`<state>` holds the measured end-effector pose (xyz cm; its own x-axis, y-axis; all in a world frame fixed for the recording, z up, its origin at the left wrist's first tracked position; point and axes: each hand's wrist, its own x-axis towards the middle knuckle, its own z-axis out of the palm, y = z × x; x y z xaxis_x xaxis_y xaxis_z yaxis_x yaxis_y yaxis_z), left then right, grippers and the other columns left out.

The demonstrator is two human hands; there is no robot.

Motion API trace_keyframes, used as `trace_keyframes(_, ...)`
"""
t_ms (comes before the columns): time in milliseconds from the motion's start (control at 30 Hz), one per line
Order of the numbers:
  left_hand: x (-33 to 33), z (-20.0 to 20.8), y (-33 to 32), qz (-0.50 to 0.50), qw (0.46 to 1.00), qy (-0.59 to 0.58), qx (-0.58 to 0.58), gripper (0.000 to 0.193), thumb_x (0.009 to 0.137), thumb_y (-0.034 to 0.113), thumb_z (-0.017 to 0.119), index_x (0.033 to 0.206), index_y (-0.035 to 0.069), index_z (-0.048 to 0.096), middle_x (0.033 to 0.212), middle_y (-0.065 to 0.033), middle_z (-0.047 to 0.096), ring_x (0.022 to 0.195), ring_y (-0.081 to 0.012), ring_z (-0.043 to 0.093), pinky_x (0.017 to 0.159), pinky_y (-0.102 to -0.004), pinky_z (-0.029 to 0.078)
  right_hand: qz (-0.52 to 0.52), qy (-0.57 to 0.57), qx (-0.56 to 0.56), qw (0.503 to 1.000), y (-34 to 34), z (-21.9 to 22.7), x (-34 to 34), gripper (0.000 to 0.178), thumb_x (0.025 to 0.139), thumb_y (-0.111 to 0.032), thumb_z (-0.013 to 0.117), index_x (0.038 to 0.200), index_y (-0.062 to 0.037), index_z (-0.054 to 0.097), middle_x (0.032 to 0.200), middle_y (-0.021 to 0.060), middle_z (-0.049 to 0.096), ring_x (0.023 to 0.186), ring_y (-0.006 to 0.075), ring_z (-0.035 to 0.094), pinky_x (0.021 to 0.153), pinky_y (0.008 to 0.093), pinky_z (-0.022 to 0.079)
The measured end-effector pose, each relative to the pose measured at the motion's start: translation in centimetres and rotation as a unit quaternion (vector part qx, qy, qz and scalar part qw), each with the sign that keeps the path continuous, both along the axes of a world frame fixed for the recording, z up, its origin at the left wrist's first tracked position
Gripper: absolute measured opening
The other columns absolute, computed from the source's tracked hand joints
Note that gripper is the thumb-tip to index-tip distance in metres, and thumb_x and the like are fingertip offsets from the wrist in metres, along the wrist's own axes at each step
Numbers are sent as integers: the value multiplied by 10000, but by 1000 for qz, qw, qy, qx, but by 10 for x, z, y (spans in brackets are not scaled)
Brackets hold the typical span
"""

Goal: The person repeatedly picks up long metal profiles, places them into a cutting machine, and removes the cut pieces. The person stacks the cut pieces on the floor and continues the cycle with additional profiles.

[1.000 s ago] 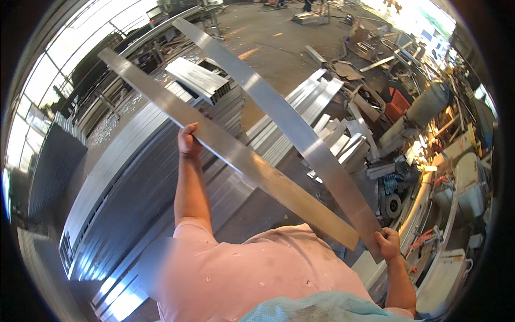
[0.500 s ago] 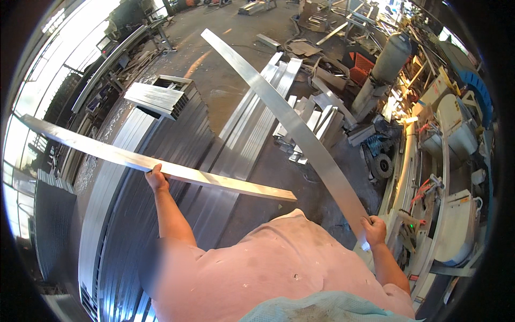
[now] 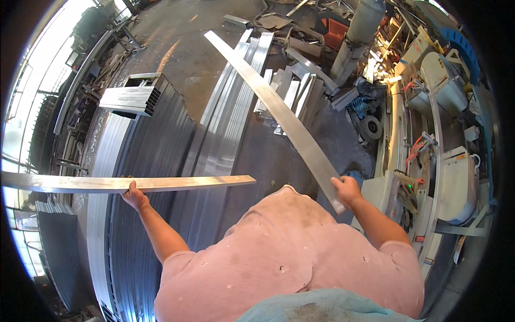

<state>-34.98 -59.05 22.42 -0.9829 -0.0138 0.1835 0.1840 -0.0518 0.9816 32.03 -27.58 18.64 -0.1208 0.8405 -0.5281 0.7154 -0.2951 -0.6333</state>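
My left hand (image 3: 135, 197) grips a long pale rectangular bar (image 3: 188, 183) from below, thumb on its near face and fingers partly hidden behind it. That bar lies almost level across the view, its far end running out to the left rim. On the other side, my right hand (image 3: 347, 192) is closed on the edge of a long flat silver metal bar (image 3: 284, 115), close to its lower end. This second bar slants up and left, and its far end looks to be above the floor. A tall stack of long metal profiles (image 3: 153, 137) stands below and beyond my left hand.
Metal lengths (image 3: 228, 102) lie on the floor ahead, beside a pile of short offcuts (image 3: 289, 96). Right of me stand a machine with a pale housing (image 3: 458, 185) and a long rail. A grey cylinder (image 3: 365, 24), a red crate (image 3: 333, 33) and a wheel (image 3: 370, 127) are farther off.
The left bar has swung level and shifted left with my left hand. My right hand has moved up and left with its bar. The view has turned, so the surroundings sit higher and farther left.
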Motion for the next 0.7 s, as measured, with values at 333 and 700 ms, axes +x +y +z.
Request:
trace_keyframes(333, 32, 8, -53, 29, 999, 9, -26, 640, 832, -30, 524, 1469, -61, 482, 1325, -241, 628, 1233, -344, 640, 1123, -465, 485, 4, 31, -106, 994, 54, -49, -101, 458, 933, -335, 755, 1114, 86, 746, 1031, 236, 768, 931, 341, 758, 822, 456, 578)
trace_keyframes(700, 83, 11, -125, 102, 994, 17, -32, 667, 844, -19, 507, 1509, -43, 461, 1355, -242, 606, 1272, -348, 612, 1128, -472, 488, 28, 2, -85, 996, 61, -84, -108, 347, 926, -237, 780, 1066, 79, 750, 985, 196, 767, 864, 293, 753, 770, 442, 593)
